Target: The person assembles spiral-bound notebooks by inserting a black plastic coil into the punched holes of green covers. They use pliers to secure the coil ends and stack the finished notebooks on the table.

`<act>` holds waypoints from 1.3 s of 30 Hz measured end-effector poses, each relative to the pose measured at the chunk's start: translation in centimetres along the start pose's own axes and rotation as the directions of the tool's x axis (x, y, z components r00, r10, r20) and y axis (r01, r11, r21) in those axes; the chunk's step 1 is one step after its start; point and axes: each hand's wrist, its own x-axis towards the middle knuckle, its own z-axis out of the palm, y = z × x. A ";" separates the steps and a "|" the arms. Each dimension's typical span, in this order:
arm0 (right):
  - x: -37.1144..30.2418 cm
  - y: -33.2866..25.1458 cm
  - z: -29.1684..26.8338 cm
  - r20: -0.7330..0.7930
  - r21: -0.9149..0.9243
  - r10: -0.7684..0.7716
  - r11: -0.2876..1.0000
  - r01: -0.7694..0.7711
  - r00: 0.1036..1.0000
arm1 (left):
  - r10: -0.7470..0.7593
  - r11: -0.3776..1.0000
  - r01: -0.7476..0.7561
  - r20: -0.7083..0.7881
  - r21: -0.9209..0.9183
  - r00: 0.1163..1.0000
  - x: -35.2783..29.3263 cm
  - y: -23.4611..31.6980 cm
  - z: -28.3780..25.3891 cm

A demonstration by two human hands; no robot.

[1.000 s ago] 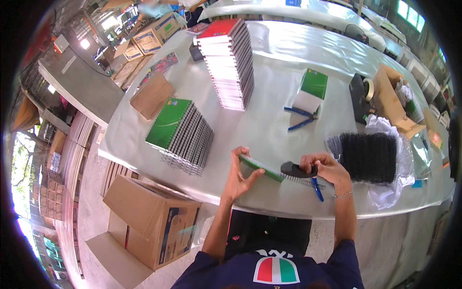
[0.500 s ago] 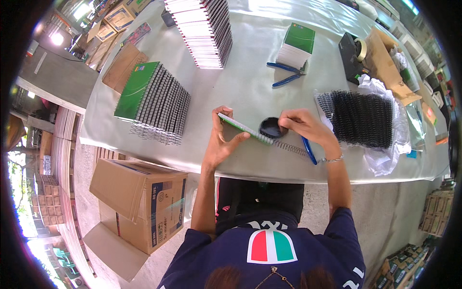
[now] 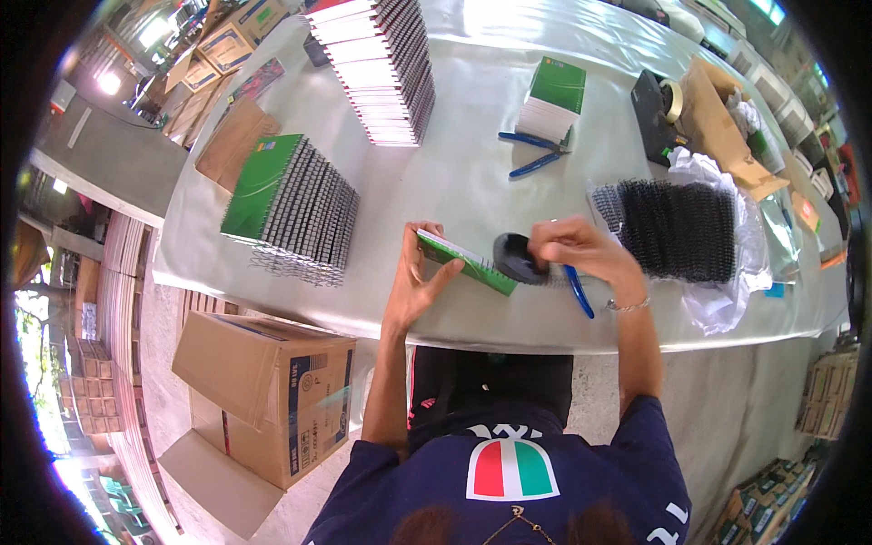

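My left hand (image 3: 418, 286) grips a thin green notebook (image 3: 480, 274) by its far left end, thumb on the near side, the notebook tilted on edge above the table. My right hand (image 3: 586, 250) is closed on a round black cup-like piece (image 3: 520, 257), blurred by motion, at the notebook's right end. A wire spiral runs along the notebook's edge; its loose end, near the black piece, is mostly hidden and smeared. Blue-handled pliers (image 3: 579, 292) lie partly under my right hand.
Spiral-bound green notebooks (image 3: 263, 186) are stacked at left, a taller stack (image 3: 377, 86) behind. Further right are a smaller green stack (image 3: 557, 84), more blue pliers (image 3: 536, 165), black wire spirals (image 3: 681, 232) on white paper, and a tape dispenser (image 3: 649, 118). A cardboard box (image 3: 313, 413) stands below the table's edge.
The notebook has turned to show more of its green cover. My right hand and the black piece have shifted slightly right and nearer, now over the wire spiral's loose end.
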 end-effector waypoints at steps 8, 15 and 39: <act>1.0 1.2 0.7 -0.157 -0.320 0.225 0.909 -0.265 0.962 | -0.012 0.994 0.021 0.080 -0.107 0.997 0.1 -1.0 -0.5; 1.9 1.1 1.9 -0.129 -0.278 0.204 0.932 -0.233 0.970 | -0.057 0.984 0.073 0.103 -0.162 0.993 -0.4 -0.8 -0.5; 2.1 1.6 2.8 -0.263 -0.835 -0.228 0.540 -0.103 0.937 | -0.103 0.972 0.149 0.240 -0.182 0.965 -0.5 0.8 0.2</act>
